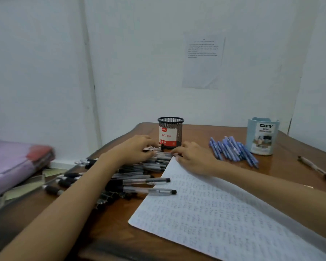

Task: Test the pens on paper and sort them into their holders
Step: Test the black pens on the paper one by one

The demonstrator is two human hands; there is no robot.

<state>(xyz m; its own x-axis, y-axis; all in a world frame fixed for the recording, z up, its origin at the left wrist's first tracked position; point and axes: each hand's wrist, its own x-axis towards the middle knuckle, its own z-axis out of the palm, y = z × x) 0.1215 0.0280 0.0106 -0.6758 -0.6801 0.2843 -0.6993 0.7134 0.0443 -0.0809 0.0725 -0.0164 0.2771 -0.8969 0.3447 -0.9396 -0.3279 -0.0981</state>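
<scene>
The black pens (139,178) lay in a loose heap on the left half of the brown table (282,162) — clear barrels with black grips and black caps, most lying crosswise, two of them reaching onto the near edge of the paper (215,213). That paper was a lined sheet covered in rows of faint scribbles, lying at an angle on the near right of the table. The left hand (137,147) rested on the far end of the heap with its fingers curled down among the pens; the right hand (194,157) lay on the paper's far corner, fingertips bent toward the same pens. Blur hid whether either hand actually gripped one. Just behind the hands stood a black mesh cup (170,132) with a red and white label. Well to the right, the blue pens (231,149) lay fanned out beside a pale blue holder (262,136). A single pen (316,170) lay apart near the right edge — and a pink folder (13,162) sat off to the left.
</scene>
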